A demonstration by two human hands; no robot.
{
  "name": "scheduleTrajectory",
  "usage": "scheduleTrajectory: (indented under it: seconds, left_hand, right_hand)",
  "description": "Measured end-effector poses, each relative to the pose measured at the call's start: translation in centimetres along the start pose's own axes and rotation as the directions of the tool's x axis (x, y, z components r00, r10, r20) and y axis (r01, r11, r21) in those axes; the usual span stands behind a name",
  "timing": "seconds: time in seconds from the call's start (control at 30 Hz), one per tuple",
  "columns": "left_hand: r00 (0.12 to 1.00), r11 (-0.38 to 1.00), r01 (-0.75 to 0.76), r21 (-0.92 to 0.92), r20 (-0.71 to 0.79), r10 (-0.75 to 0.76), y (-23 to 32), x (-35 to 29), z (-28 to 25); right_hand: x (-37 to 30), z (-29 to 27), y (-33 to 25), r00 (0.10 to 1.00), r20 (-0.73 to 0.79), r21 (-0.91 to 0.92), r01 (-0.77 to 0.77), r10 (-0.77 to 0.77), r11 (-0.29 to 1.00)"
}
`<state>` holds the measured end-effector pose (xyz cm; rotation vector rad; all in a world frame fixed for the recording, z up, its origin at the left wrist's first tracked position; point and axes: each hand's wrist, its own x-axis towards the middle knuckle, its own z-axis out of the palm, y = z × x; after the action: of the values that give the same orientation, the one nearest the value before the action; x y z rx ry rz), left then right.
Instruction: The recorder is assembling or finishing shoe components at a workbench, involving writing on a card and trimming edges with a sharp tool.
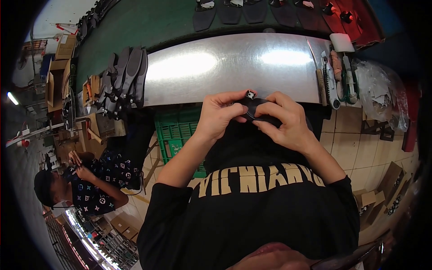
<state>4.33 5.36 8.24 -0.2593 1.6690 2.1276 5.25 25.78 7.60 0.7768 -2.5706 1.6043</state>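
Note:
Between my two hands, at the near edge of the metal worktop [180, 72], is a black shoe sole [265, 118], partly covered by my fingers. A small black-and-white end piece [251, 94] sticks up at its far side. My left hand [218, 114] pinches the sole's left side with thumb and fingers. My right hand [285, 119] is closed on its right side, fingertips bent over the surface. Part of the sole is hidden against my black shirt.
A pile of dark shoe soles [130, 72] lies left. More soles [229, 13] line the green bench's far side. Right are a box cutter [330, 78], other hand tools and a plastic bag [382, 90]. A green crate [173, 135] stands below; a co-worker [96, 189] works left.

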Motion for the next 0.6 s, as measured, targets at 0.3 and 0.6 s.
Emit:
scheduleTrajectory:
  seconds: [0.3, 0.6]
  left_hand:
    - [0.998, 0.961, 0.067, -0.269, 0.033, -0.06, 1.4, -0.4, -0.2]
    - [0.97, 0.98, 0.2, -0.015, 0.142, -0.196, 0.0, 0.1, -0.7]
  right_hand:
    - [0.6, -0.4, 0.0, 0.969, -0.103, -0.145, 0.207, -0.223, 0.968]
    - [0.3, 0.1, -0.2, 0.992, -0.123, -0.039, -0.02, 0.015, 0.999]
